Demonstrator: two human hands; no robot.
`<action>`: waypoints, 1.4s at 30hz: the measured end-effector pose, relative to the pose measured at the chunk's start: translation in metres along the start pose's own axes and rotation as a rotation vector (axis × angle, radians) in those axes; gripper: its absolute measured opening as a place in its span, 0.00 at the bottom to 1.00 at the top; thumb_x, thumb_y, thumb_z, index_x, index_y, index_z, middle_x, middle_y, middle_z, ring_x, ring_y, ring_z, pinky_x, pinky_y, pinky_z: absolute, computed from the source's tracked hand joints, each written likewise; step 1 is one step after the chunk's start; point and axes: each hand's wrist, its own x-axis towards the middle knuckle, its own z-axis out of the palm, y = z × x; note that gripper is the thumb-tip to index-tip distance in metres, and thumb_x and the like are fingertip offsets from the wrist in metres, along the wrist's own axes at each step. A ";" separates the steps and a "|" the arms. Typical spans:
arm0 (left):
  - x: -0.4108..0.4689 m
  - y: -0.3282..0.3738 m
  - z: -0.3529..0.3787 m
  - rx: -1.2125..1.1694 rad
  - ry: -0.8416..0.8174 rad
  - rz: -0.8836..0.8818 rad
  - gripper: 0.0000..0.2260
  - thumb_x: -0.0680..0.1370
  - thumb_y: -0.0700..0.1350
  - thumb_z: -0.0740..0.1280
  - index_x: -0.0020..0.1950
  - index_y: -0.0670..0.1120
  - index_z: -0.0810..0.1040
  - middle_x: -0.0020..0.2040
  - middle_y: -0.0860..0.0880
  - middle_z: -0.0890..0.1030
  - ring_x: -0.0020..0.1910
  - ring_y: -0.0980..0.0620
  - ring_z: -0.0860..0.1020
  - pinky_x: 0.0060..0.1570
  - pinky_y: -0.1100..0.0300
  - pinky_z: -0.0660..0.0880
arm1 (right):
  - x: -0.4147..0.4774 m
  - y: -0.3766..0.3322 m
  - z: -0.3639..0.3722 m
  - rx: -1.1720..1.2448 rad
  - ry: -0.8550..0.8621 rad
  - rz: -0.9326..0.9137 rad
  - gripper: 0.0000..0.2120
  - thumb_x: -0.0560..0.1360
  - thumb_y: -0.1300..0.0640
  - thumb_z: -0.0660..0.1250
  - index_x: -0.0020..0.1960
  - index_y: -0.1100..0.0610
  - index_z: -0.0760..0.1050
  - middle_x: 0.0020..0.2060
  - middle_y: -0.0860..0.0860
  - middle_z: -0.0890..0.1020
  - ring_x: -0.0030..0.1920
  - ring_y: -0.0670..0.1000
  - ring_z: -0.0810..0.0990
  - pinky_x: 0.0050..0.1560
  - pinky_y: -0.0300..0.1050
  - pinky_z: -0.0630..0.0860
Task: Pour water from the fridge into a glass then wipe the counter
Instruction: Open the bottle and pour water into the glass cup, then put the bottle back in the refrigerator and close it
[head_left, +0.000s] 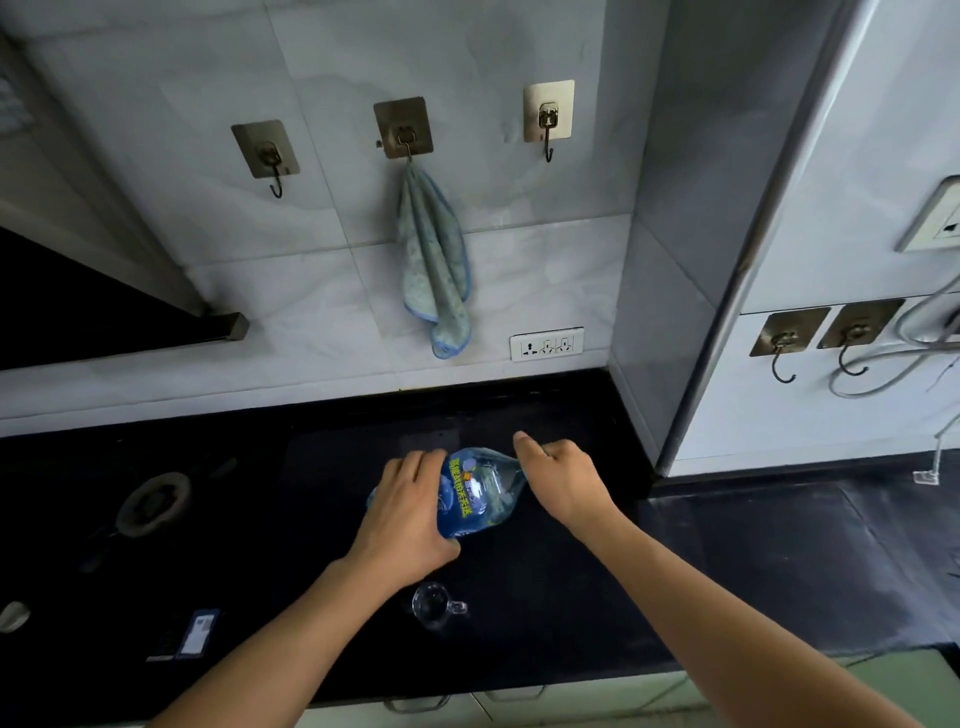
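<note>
A clear plastic water bottle (480, 491) with a blue label is held tilted above the black counter (561, 597). My left hand (410, 512) wraps around its body. My right hand (558, 475) is closed over its neck and cap end, which is hidden. A small clear glass cup (434, 608) with a handle stands on the counter below the bottle, near my left wrist. A light blue cloth (434, 260) hangs from the middle wall hook above the counter.
A gas burner (153, 501) sits in the counter at the left, with a small blue-and-white card (197, 631) near the front edge. A wall socket (546, 344) is just above the counter. A wall corner (691, 338) juts out at the right.
</note>
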 end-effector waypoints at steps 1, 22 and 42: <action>0.000 -0.001 -0.002 -0.083 0.005 -0.013 0.39 0.59 0.46 0.79 0.68 0.50 0.67 0.60 0.55 0.72 0.60 0.53 0.70 0.59 0.58 0.73 | 0.000 0.002 0.001 0.193 -0.047 0.067 0.27 0.78 0.37 0.58 0.29 0.55 0.66 0.22 0.48 0.69 0.25 0.49 0.67 0.29 0.42 0.65; -0.077 -0.029 -0.056 -0.848 0.275 -0.397 0.35 0.56 0.47 0.80 0.61 0.53 0.74 0.56 0.50 0.83 0.56 0.51 0.83 0.58 0.46 0.80 | -0.073 0.006 0.093 1.287 -0.497 0.645 0.40 0.77 0.31 0.57 0.71 0.65 0.68 0.63 0.67 0.77 0.62 0.64 0.78 0.60 0.57 0.77; -0.368 -0.193 -0.162 -0.746 0.706 -0.772 0.34 0.64 0.33 0.81 0.64 0.53 0.72 0.56 0.55 0.82 0.54 0.60 0.81 0.46 0.68 0.79 | -0.263 -0.106 0.337 0.873 -1.041 0.616 0.40 0.76 0.32 0.57 0.64 0.68 0.74 0.57 0.67 0.82 0.61 0.63 0.79 0.60 0.56 0.76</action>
